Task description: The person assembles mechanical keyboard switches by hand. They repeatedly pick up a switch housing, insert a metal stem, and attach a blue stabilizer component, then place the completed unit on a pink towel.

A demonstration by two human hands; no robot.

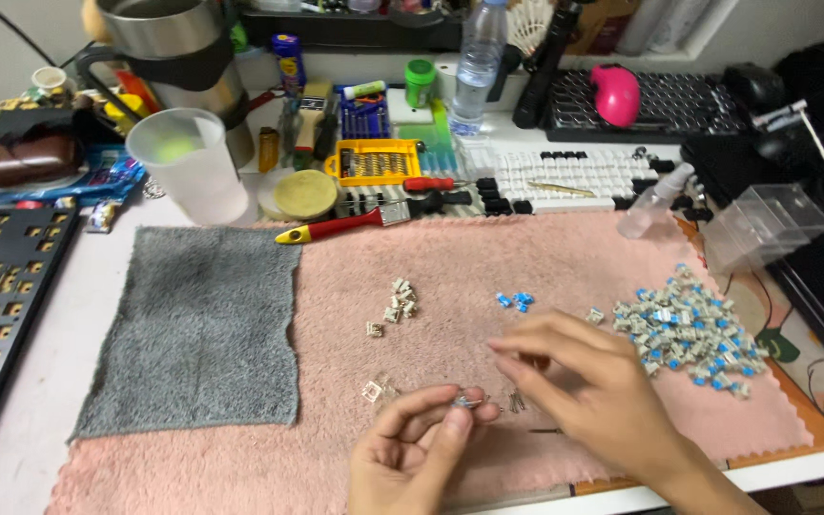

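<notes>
— Where's the switch?
— Bottom centre; my left hand fingers pinch it above the pink towel.
— And the right hand?
— Fingers loosely curled just beside it, grasping nothing I can see. Bare towel lies left, toward the grey cloth; the counter edge is near.

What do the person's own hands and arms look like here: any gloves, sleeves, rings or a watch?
Both are bare: the left hand and the right hand show no gloves, rings or watch. No sleeve shows on either wrist or on the right forearm. The fingers have short, unpainted nails.
</notes>
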